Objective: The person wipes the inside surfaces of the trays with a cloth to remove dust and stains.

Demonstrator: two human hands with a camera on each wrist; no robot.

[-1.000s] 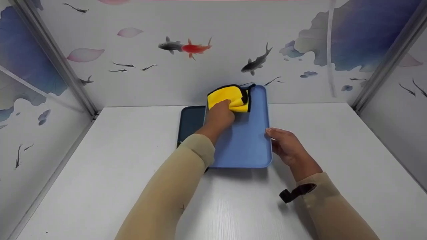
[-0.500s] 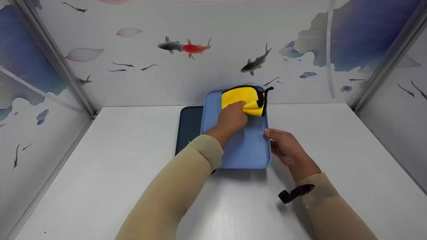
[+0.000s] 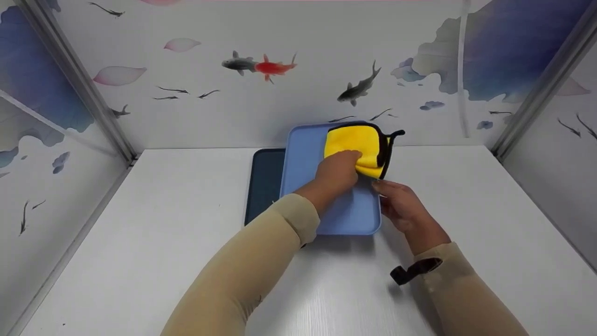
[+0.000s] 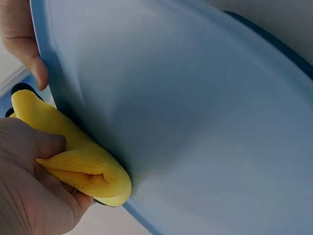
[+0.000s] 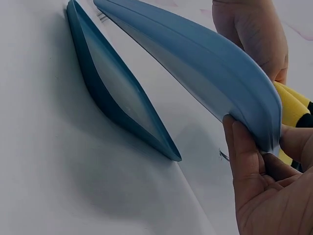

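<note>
Yellow cloth (image 3: 354, 137): we see it pinched by the left hand (image 3: 338, 173), thumb and fingers closed on its lower fold, the rest spreading beyond the grip past the blue tray (image 3: 303, 156)'s right rim.
Blue tray: tilted above the tabletop (image 3: 163, 224); our right hand (image 3: 405, 205) pinches its right edge, fingers behind.
Dark tray (image 3: 266, 186): near the tabletop's back edge, partly hidden.
Room: 3 white walls (image 3: 298, 102), fish-patterned at the back.

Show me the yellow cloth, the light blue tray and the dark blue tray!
Yellow cloth (image 3: 353, 140): head view, on its yellow face.
Light blue tray (image 3: 304, 154): head view, on its bare inside.
Dark blue tray (image 3: 264, 184): head view, on the part showing past the lighter tray.
</note>
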